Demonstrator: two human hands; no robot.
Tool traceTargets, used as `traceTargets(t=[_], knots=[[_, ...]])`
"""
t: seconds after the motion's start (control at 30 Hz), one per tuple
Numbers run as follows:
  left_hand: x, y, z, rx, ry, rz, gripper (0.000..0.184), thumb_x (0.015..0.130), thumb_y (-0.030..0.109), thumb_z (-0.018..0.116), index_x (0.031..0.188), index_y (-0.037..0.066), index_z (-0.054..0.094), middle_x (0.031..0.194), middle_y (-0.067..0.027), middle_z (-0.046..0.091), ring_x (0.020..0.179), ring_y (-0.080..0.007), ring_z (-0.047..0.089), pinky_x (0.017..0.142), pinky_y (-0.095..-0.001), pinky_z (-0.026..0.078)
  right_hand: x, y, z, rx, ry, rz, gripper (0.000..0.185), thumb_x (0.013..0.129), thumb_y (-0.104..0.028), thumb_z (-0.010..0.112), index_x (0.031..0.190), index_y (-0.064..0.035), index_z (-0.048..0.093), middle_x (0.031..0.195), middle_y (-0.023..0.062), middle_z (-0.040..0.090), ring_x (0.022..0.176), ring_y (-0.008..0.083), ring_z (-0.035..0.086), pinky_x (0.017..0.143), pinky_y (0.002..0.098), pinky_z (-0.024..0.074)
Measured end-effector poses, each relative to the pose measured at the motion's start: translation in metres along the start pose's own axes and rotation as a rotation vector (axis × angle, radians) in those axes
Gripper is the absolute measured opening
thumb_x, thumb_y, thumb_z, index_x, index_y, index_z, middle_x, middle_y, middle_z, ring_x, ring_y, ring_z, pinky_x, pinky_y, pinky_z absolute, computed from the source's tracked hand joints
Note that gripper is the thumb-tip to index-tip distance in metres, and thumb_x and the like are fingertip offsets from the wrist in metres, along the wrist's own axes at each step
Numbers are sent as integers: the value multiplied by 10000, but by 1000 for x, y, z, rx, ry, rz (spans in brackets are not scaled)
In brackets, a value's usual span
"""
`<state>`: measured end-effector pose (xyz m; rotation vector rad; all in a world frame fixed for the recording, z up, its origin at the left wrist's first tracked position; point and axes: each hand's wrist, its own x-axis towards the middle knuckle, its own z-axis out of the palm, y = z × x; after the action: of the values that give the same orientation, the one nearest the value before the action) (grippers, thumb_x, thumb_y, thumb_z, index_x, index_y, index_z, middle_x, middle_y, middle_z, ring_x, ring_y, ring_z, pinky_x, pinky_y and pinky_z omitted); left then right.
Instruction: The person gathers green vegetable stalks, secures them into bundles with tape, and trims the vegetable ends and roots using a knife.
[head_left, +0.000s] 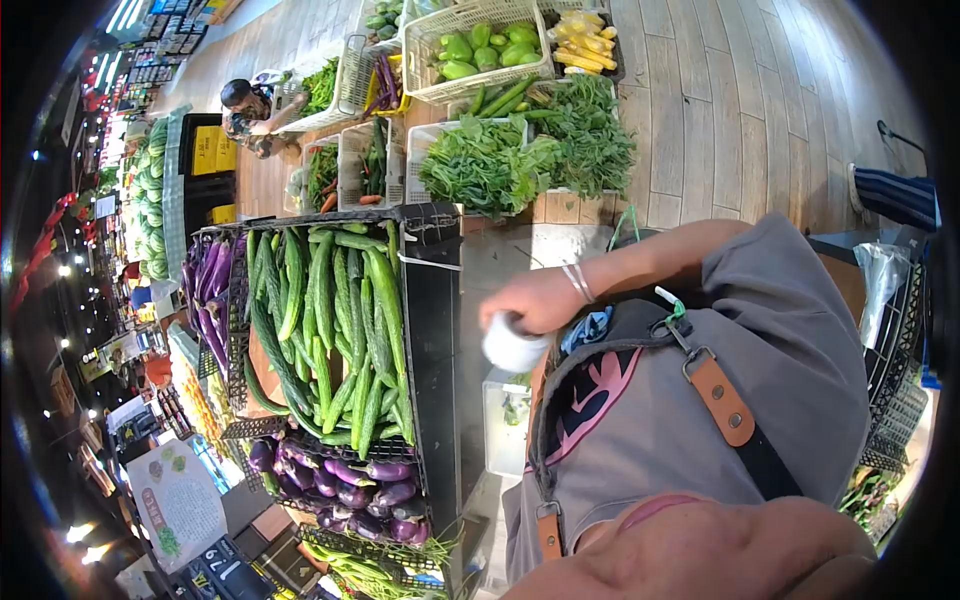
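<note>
– White for the little thing in the right hand (pixel 541 298). Looks like a roll. Call it a white roll (pixel 512 347), but too blurred to be sure.

– Held or let go?

– Held, with fingers curled round it. Not set down.

– And the left hand?

– Not in sight. Can't tell how closed or open.

– How far along, then?

– Partway, at a guess. Done: cucumbers (pixel 325 330) already laid in a heap in the black crate (pixel 430 216), just beside the right hand, not touching it. Not done: letting go of the white roll. Past that, hard to say how much is left.

– Now count. How many of each?

– One hand in sight, one white roll, one blue cloth (pixel 588 328) near the wrist. Cucumbers, more than twenty, too heaped to count right.

– Any eggplants?

– Yes, two lots. Long eggplants (pixel 208 285) across the cucumbers from the hand, fat eggplants (pixel 345 490) a bit nearer to it. Too piled up to count.

– And off past the knuckles?

– Two heaps of leafy greens (pixel 480 165), well apart from the hand. Farther off, seven or eight pale green fruits (pixel 485 50), and one crouching person (pixel 248 118).
</note>
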<state>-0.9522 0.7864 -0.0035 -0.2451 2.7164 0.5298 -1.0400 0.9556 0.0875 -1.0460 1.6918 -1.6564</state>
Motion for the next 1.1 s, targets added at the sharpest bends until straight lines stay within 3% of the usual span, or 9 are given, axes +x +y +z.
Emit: traceTargets(t=[0.2,0.3,0.33,0.37,0.63,0.73,0.77,0.83,1.1], knots=[[-19,-30,27,41,-96,-72,469,649,283,715,951,-11,509,746,-251,606,737,-439,589,651,-478,461,-9,39,13,113,115,185,307,773,-112,530,1071,-41,552,960,161,631,928,303,597,782,379,454],[-25,-33,25,65,-142,-68,470,646,280,714,955,-11,512,753,-254,608,741,-440,589,656,-480,463,-4,62,12,292,244,258,267,770,-58,500,1028,-39,566,850,110,640,713,199,632,574,326,507],[-30,-32,18,-11,-23,-70,466,643,271,711,958,-8,510,761,-258,610,746,-446,588,660,-484,463,-4,62,9,403,266,323,234,776,-44,486,993,-44,575,782,64,623,636,144,617,468,279,491],[-32,-32,12,-88,99,-71,463,641,261,707,962,-6,507,769,-262,612,751,-451,587,665,-489,463,-5,58,6,380,309,332,203,805,-75,501,993,-51,576,752,40,614,614,131,608,461,262,486],[-46,-60,-9,-115,190,-204,423,666,195,702,962,-30,499,791,-279,610,801,-455,576,702,-483,453,-32,70,15,758,397,502,193,842,-119,531,1024,-67,568,669,43,584,470,126,521,407,289,435],[-47,-57,-8,-138,211,-237,397,663,173,689,942,-31,495,782,-276,611,789,-452,579,699,-484,451,-46,75,-12,865,708,542,139,883,-183,497,972,-100,566,673,29,562,502,128,490,441,314,414],[-46,-52,-7,-135,220,-245,388,662,166,684,938,-30,494,780,-275,611,788,-450,580,700,-484,451,-56,112,-31,1186,801,538,138,900,-211,490,952,-106,562,703,26,573,506,132,487,457,304,418],[-47,-40,-5,-133,247,-265,372,659,155,673,933,-26,497,781,-269,613,788,-447,582,702,-479,450,-77,123,-65,1150,990,652,179,921,-226,425,950,-112,560,716,15,578,524,124,508,463,273,407],[-35,41,16,-306,481,-329,425,637,64,656,1041,-5,545,826,-205,632,773,-402,602,712,-432,459,-120,102,-132,689,679,724,176,903,-199,460,979,-81,565,709,39,579,507,108,495,427,271,428]])
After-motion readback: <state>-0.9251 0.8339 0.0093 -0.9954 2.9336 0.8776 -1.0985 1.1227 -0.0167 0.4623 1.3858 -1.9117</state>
